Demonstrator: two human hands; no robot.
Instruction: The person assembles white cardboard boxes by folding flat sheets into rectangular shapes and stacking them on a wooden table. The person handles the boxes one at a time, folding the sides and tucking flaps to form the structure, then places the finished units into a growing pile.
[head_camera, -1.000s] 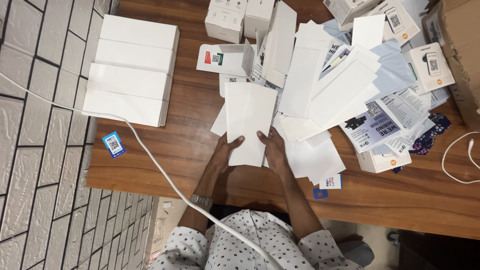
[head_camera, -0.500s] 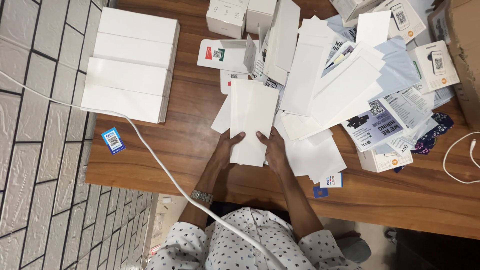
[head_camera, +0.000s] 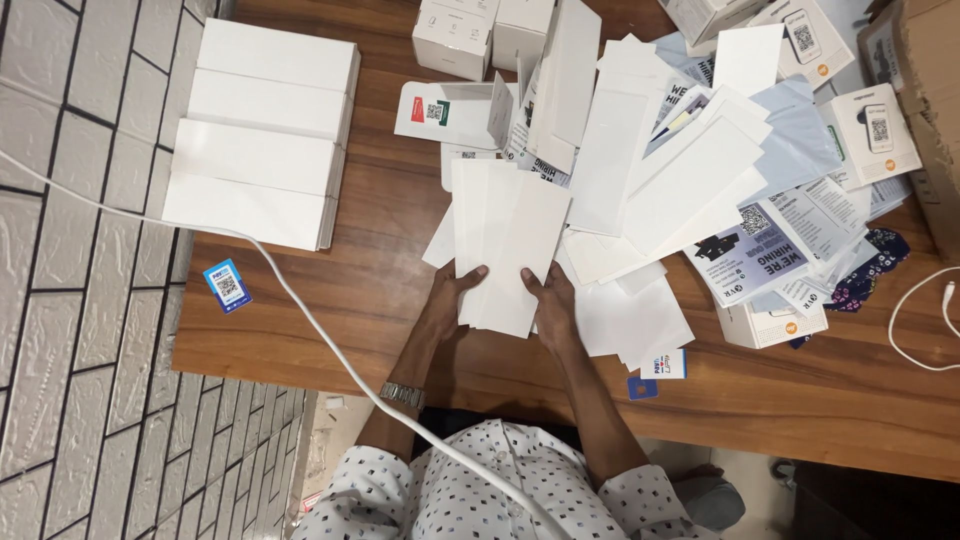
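left hand (head_camera: 450, 300): fingers clamped on the near left edge of the sheaf of white sheets (head_camera: 508, 245), thumb on top; metal watch (head_camera: 402, 394) on the wrist
right hand (head_camera: 552, 305): fingers gripping the near right edge of the same sheaf, thumb on top
sheaf of white sheets: blank, long and narrow, slightly fanned, held between both hands at the middle of the desk (head_camera: 380, 300); can't tell whether it is lifted or lying flat on the desk; far end reaches toward the printed carton (head_camera: 445, 113)
paper heap (head_camera: 680, 180): loose white envelopes and sheets just right of the sheaf, overlapping, mixed with printed leaflets (head_camera: 760, 245)
white boxes (head_camera: 262, 132): four long flat ones side by side at the left end of the desk, well apart from the hands
small boxes (head_camera: 478, 35): white, at the far edge of the desk, behind the printed carton
flat box (head_camera: 770, 325): white, at the right, partly under the leaflets
blue card (head_camera: 228, 286): small, lying at the left edge of the desk
white cable (head_camera: 330, 345): runs from the tiled wall at left across the near corner of the desk and over the patterned shirt (head_camera: 460, 490)
cardboard box (head_camera: 930, 80): brown, at the far right edge, cut off by the frame
second cable (head_camera: 925, 310): white, looped on the right end of the desk
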